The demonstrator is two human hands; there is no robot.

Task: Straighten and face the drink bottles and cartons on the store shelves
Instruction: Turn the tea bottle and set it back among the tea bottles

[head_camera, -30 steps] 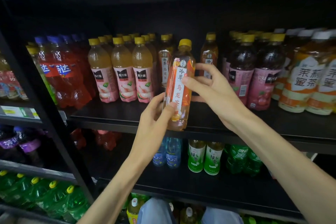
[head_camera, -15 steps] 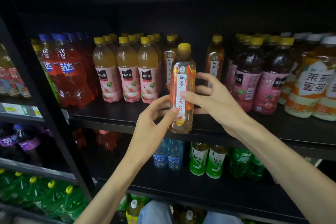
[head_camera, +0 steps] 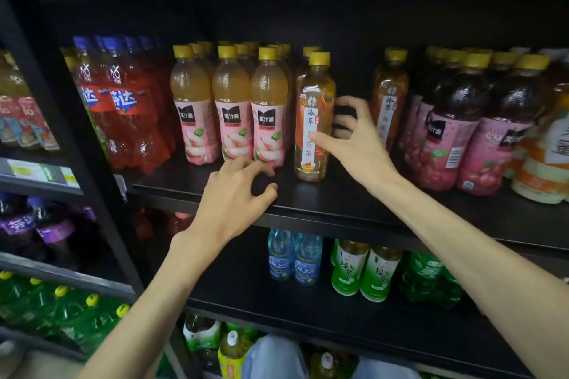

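An oolong tea bottle [head_camera: 314,120] with a yellow cap and a white strip label stands upright on the black middle shelf [head_camera: 338,203], label facing out. My right hand [head_camera: 357,138] holds it, thumb on the front label and fingers curled round its right side. Another oolong tea bottle [head_camera: 389,95] stands just right of that hand. My left hand [head_camera: 237,194] hovers over the shelf's front edge with loosely curled fingers, holding nothing, its fingertips near the base of the peach juice bottles [head_camera: 232,111].
Red soda bottles [head_camera: 123,108] fill the shelf's left end. Dark plum drinks [head_camera: 455,120] and honey tea bottles [head_camera: 551,144] stand at the right. Below are blue water bottles [head_camera: 295,258] and green tea bottles [head_camera: 366,274]. A black upright post [head_camera: 92,194] divides the units.
The oolong tea bottle went from being held up in both hands to standing on the shelf beside the peach juice. My left hand let go and dropped toward the shelf edge.
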